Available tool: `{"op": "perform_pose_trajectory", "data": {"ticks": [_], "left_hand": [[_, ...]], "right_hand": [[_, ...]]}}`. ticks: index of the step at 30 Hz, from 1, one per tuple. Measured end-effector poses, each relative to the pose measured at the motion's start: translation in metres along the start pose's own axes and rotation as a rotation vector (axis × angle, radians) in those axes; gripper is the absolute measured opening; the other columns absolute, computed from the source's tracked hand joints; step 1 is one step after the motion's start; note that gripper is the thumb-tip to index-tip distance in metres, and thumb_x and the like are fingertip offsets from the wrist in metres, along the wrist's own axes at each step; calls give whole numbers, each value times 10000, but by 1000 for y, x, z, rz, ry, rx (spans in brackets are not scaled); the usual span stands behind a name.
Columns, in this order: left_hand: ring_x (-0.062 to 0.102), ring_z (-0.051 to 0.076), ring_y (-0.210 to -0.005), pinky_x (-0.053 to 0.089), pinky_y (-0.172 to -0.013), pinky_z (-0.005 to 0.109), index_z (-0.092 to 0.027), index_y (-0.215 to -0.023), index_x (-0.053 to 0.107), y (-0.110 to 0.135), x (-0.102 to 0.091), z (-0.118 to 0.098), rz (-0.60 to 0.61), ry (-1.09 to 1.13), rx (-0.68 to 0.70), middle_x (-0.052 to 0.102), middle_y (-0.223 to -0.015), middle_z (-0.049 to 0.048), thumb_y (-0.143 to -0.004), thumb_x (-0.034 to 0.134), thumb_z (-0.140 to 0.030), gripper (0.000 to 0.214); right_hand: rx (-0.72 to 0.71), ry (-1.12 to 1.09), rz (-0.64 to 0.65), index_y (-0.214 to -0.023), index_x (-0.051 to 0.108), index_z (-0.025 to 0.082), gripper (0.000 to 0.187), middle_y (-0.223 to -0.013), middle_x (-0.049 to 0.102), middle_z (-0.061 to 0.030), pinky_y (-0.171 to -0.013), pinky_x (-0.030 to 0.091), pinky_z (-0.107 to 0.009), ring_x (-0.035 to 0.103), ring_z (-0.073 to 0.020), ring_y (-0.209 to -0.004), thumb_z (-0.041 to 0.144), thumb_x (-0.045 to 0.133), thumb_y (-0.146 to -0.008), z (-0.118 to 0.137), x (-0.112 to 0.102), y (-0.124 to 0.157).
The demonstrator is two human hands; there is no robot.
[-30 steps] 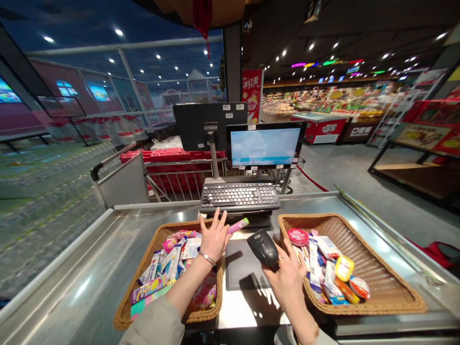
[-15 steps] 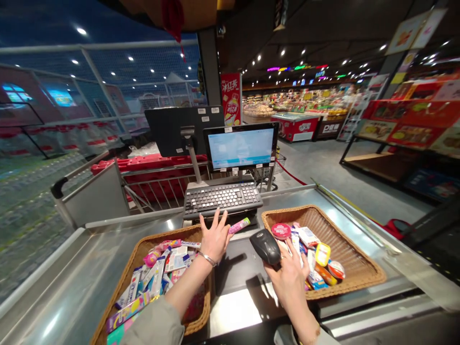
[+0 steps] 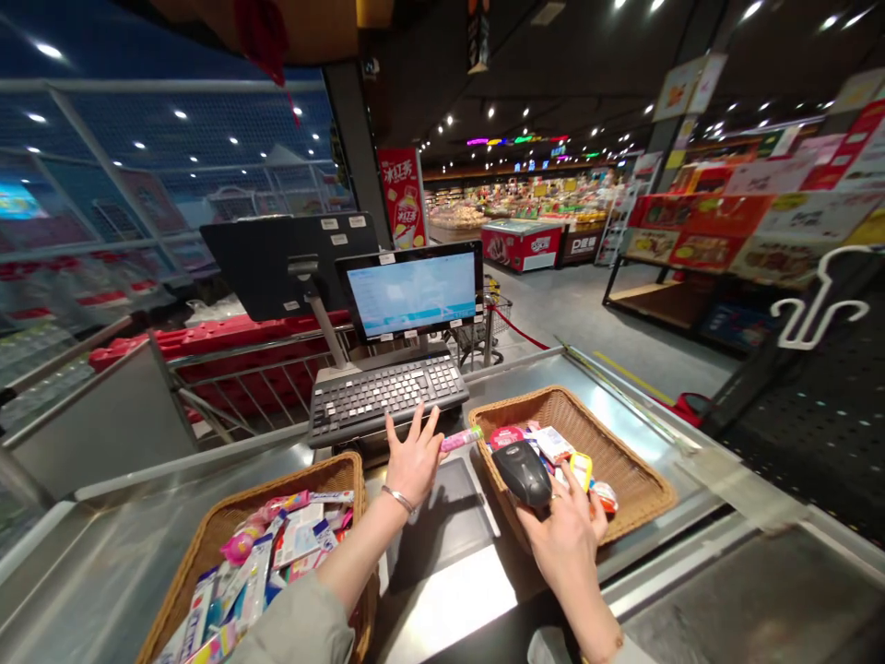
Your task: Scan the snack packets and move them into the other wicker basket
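Observation:
Between thumb and fingers my left hand (image 3: pixel 413 461) pinches a pink and green candy tube (image 3: pixel 461 439), its other fingers spread just in front of the keyboard (image 3: pixel 391 397). The tube's green end reaches the rim of the right wicker basket (image 3: pixel 640 480). My right hand (image 3: pixel 563 521) holds a black handheld barcode scanner (image 3: pixel 524 472), partly over that basket, and its grip is hidden by the hand. Inside that basket lie a round red pack (image 3: pixel 506 435), a yellow pack (image 3: pixel 581 468) and several other sweets. The left wicker basket (image 3: pixel 207 526) is filled with wrapped sweets, partly behind my left forearm.
A lit monitor (image 3: pixel 415 290) stands behind the keyboard, beside a dark screen (image 3: pixel 277 263) seen from the back. Both baskets sit on a metal counter (image 3: pixel 89 553). A cart with red contents (image 3: pixel 228 346) is beyond it. A white hanger (image 3: pixel 820 304) hangs at right.
My view has swung to the right, so the counter and screens appear further left. The candy tube and scanner, still held, now appear closer to and over the right basket.

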State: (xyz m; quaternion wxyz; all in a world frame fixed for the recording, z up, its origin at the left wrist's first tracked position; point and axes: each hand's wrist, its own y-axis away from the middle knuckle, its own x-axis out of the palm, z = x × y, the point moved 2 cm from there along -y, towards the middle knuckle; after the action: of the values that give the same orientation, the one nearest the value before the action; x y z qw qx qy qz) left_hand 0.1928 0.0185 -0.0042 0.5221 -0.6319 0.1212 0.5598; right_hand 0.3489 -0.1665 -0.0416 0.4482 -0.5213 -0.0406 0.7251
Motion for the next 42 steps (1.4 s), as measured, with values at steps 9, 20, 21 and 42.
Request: {"op": "perform_pose_trajectory", "data": {"ticks": [9, 20, 21, 42], "left_hand": [[303, 311, -1441, -150, -1064, 752, -283, -1025, 672, -23, 19, -21, 31, 21, 126, 422, -1512, 25, -955, 502, -305, 185], [157, 292, -1489, -46, -1092, 769, -382, -1457, 349, -50, 25, -52, 104, 52, 232, 308, -1574, 29, -952, 469, -273, 530], [153, 288, -1491, -39, -1098, 764, -366, -1458, 354, -48, 25, -49, 117, 54, 216, 313, -1573, 38, -947, 481, -300, 530], [179, 333, -1480, -88, -1080, 759, -293, -1391, 466, 83, -29, 49, 220, 11, -273, 278, -1586, 80, -926, 492, -301, 467]], "right_hand": [[101, 38, -160, -1045, 676, 155, 468, -1198, 668, -161, -1079, 213, -515, 481, -309, -1267, 519, 463, -842, -32, -10, -10], [211, -37, -187, -1012, 689, 184, 494, -1145, 692, -128, -1076, 195, -521, 492, -307, -1240, 588, 476, -824, -55, -20, -16], [211, -38, -177, -1012, 689, 183, 501, -1138, 694, -130, -1074, 197, -521, 491, -309, -1238, 594, 471, -825, -55, -19, -16], [-109, -227, 99, -996, 693, 183, 367, -1157, 686, -128, -1089, 212, -509, 488, -310, -1252, 447, 542, -790, 39, 37, -14]]}}
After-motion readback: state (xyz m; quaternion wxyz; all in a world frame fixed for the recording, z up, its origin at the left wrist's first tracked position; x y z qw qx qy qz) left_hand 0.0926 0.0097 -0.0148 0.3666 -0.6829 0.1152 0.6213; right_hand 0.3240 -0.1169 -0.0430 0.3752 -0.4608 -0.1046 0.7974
